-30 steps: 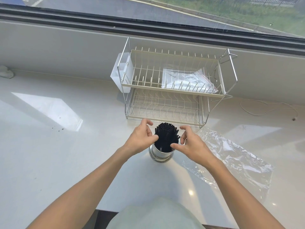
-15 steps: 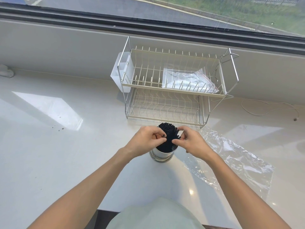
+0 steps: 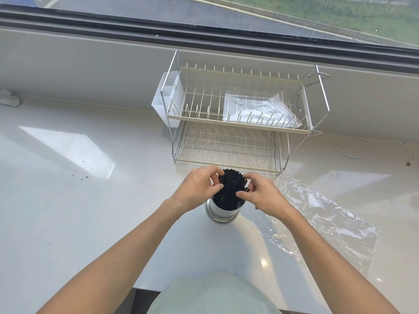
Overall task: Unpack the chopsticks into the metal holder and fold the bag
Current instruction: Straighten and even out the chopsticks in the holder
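A dense bundle of thin black chopsticks [image 3: 231, 184] stands upright in a shiny round metal holder [image 3: 223, 214] on the glossy white countertop [image 3: 90, 211]. Their long axis runs vertically, lower ends down inside the holder and blunt upper ends pointing up toward the camera, leaning slightly toward 12 o'clock.

The left hand [image 3: 199, 189] sits at the bundle's 9 o'clock side, fingers curled in against the sticks, thumb and forefinger closed onto the upper part of the bundle. The right hand [image 3: 263, 198] sits at the 3 o'clock side, thumb and fingertips likewise pinched inward onto the sticks just below their tops. The bundle lies between the two hands, its top ends showing above the fingers; how firmly either hand grips cannot be told.

A crumpled clear plastic bag [image 3: 324, 220] lies flat on the counter at 3 to 4 o'clock from the holder, near the right wrist. At 12 o'clock stands a two-tier wire dish rack [image 3: 238, 123], with a white plastic cutlery cup [image 3: 166, 103] hung on its left end and a clear zip bag [image 3: 258, 109] lying on the upper tier.
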